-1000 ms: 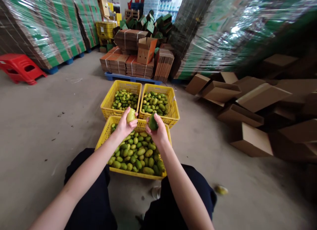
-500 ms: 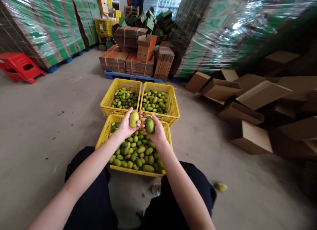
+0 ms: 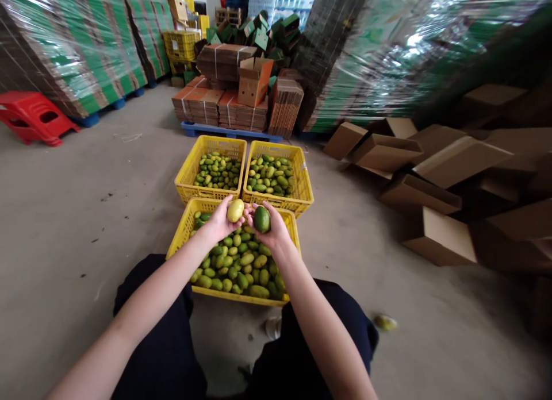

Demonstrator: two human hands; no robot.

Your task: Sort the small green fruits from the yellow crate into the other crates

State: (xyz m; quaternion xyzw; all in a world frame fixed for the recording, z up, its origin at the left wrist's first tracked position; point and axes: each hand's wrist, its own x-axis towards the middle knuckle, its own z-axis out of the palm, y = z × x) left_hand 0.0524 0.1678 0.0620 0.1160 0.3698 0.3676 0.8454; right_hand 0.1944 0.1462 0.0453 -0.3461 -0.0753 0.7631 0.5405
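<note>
My left hand [image 3: 222,220] is closed around a pale yellow, lemon-like fruit [image 3: 235,210], held over the far edge of the near yellow crate [image 3: 241,299]. Close beside it, my right hand [image 3: 275,230] grips a dark green fruit [image 3: 261,219] of similar oval shape. The fingertips of both hands come close together between the two fruits; whether they touch is unclear. Below them the near crate holds many green and yellow-green oval fruits [image 3: 247,259], partly hidden by my forearms.
Two more yellow crates of fruit, a left one [image 3: 183,184] and a right one [image 3: 306,187], stand just beyond. A loose fruit [image 3: 385,322] lies on the floor at right. Cardboard boxes [image 3: 444,233] are heaped to the right. A red stool [image 3: 38,115] stands left; flattened cartons [image 3: 245,115] sit behind.
Both hands stay above the near crate, each with its fruit. The yellow fruit has turned slightly in my left hand and shifted a little right and nearer; the green one has barely moved.
</note>
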